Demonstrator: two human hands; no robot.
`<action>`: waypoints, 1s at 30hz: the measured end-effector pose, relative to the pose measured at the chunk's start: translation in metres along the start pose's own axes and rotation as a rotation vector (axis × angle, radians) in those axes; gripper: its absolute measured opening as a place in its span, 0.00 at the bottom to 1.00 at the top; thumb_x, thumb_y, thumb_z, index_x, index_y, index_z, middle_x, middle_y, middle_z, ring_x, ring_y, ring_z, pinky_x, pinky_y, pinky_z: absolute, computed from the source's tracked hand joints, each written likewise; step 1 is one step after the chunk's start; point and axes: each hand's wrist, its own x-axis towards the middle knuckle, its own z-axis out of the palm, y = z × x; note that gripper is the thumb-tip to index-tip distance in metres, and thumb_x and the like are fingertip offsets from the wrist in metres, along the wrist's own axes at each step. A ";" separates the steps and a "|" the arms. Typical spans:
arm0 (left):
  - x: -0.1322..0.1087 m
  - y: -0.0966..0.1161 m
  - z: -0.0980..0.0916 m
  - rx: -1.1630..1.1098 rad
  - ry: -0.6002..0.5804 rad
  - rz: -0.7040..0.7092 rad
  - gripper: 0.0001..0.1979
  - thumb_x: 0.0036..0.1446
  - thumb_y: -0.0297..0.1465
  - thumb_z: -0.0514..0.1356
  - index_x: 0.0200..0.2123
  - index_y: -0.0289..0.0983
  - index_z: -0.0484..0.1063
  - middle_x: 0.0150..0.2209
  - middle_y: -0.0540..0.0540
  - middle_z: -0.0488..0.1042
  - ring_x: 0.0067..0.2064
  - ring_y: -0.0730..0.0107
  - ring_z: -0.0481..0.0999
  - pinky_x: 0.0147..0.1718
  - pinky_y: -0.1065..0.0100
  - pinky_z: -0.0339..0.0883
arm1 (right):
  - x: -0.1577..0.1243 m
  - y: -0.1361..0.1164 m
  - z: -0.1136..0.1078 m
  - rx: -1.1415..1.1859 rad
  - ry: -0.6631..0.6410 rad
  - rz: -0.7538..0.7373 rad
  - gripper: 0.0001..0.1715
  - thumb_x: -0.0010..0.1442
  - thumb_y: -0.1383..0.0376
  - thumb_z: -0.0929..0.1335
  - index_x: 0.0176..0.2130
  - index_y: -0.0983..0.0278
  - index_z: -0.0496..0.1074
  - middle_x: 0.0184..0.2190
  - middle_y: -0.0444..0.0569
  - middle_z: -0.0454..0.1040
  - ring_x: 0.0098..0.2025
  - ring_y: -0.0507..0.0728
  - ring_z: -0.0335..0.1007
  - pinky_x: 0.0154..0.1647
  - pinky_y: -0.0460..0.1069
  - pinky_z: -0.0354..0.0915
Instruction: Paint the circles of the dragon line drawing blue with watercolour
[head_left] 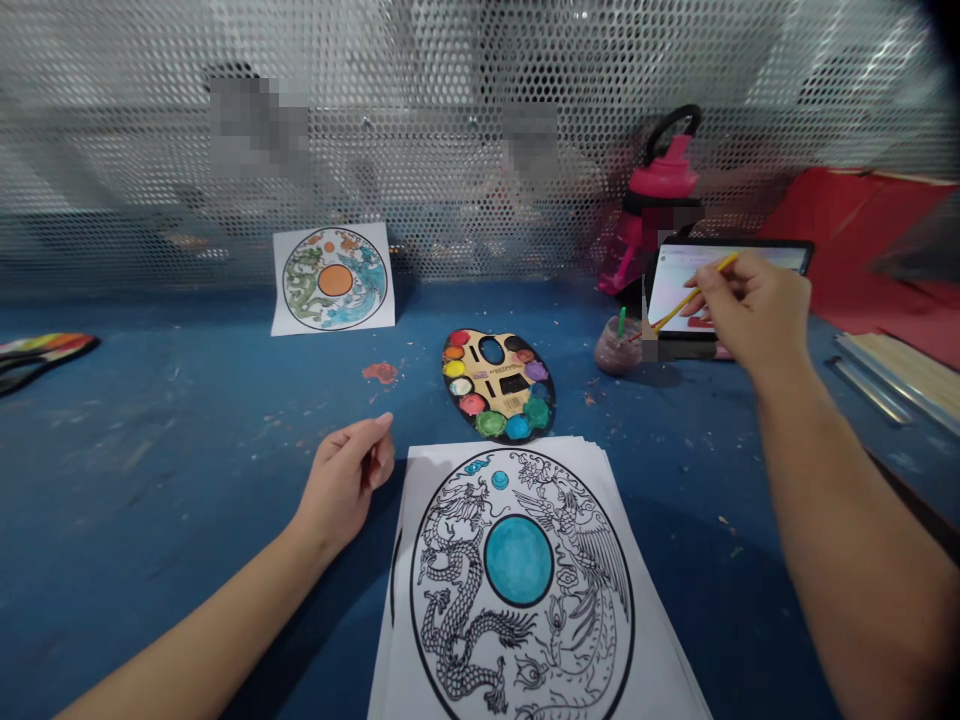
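Note:
My left hand (349, 480) rests on the blue table with relaxed, slightly curled fingers, holding nothing, just left of a stack of paper. The top sheet (457, 480) bears a black line drawing of a dragon and phoenix around a blue-painted circle. My right hand (750, 320) is shut on a thin yellow brush (694, 295), whose tip is over a tablet (727, 262) showing a light screen. Beyond the stack lies an oval paint palette (499, 385) with several coloured wells. A painted copy of the drawing (334, 280) lies farther back.
A pink water bottle (660, 190) stands behind the tablet, beside a small jar (616, 350) holding a green-tipped item. A perforated metal screen (480, 130) runs along the table's back. Red sheets (877, 250) and pale flat boards (907, 365) lie at right; a striped object (37, 350) lies at left.

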 end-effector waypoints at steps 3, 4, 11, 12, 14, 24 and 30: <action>0.000 0.000 0.000 -0.033 0.002 -0.011 0.22 0.58 0.36 0.55 0.13 0.37 0.58 0.11 0.54 0.53 0.15 0.78 0.51 0.16 0.71 0.47 | 0.000 -0.001 0.000 0.027 -0.001 0.011 0.10 0.60 0.62 0.64 0.32 0.64 0.72 0.19 0.45 0.73 0.17 0.49 0.67 0.18 0.44 0.62; 0.000 0.000 0.001 -0.044 0.003 -0.015 0.22 0.58 0.36 0.55 0.13 0.37 0.58 0.11 0.54 0.53 0.15 0.78 0.51 0.16 0.72 0.47 | 0.000 -0.001 0.000 -0.006 0.004 0.002 0.10 0.59 0.62 0.65 0.32 0.64 0.73 0.19 0.45 0.73 0.17 0.49 0.67 0.19 0.44 0.62; 0.000 -0.001 -0.001 -0.054 0.000 -0.015 0.23 0.59 0.35 0.55 0.13 0.36 0.58 0.10 0.54 0.53 0.15 0.79 0.51 0.16 0.72 0.46 | 0.002 0.003 0.000 -0.045 0.052 -0.008 0.09 0.59 0.64 0.65 0.31 0.65 0.73 0.17 0.44 0.71 0.19 0.50 0.68 0.20 0.44 0.62; 0.000 -0.001 -0.001 -0.054 0.000 -0.015 0.23 0.59 0.35 0.55 0.13 0.36 0.58 0.10 0.54 0.53 0.15 0.79 0.51 0.16 0.72 0.46 | 0.002 0.004 0.000 -0.031 0.045 -0.003 0.09 0.59 0.64 0.65 0.31 0.65 0.73 0.17 0.44 0.71 0.18 0.50 0.68 0.20 0.44 0.62; 0.000 -0.002 -0.002 -0.056 -0.001 -0.013 0.23 0.59 0.35 0.55 0.13 0.36 0.58 0.11 0.54 0.53 0.15 0.79 0.51 0.17 0.72 0.46 | 0.003 0.005 0.000 0.027 0.044 0.024 0.10 0.59 0.64 0.64 0.31 0.65 0.73 0.17 0.44 0.71 0.16 0.49 0.66 0.18 0.43 0.61; 0.000 -0.001 0.000 0.001 -0.003 0.002 0.22 0.59 0.36 0.54 0.14 0.37 0.57 0.11 0.54 0.53 0.15 0.78 0.51 0.17 0.71 0.47 | 0.003 0.007 -0.001 0.047 0.029 0.002 0.09 0.59 0.64 0.65 0.32 0.65 0.73 0.18 0.44 0.72 0.16 0.48 0.65 0.17 0.43 0.61; 0.000 -0.001 -0.001 -0.024 -0.001 -0.004 0.23 0.59 0.36 0.55 0.13 0.37 0.57 0.11 0.54 0.53 0.15 0.78 0.51 0.17 0.72 0.47 | 0.003 0.005 -0.001 0.073 0.030 0.011 0.10 0.59 0.63 0.65 0.32 0.65 0.73 0.17 0.44 0.71 0.16 0.48 0.65 0.17 0.43 0.61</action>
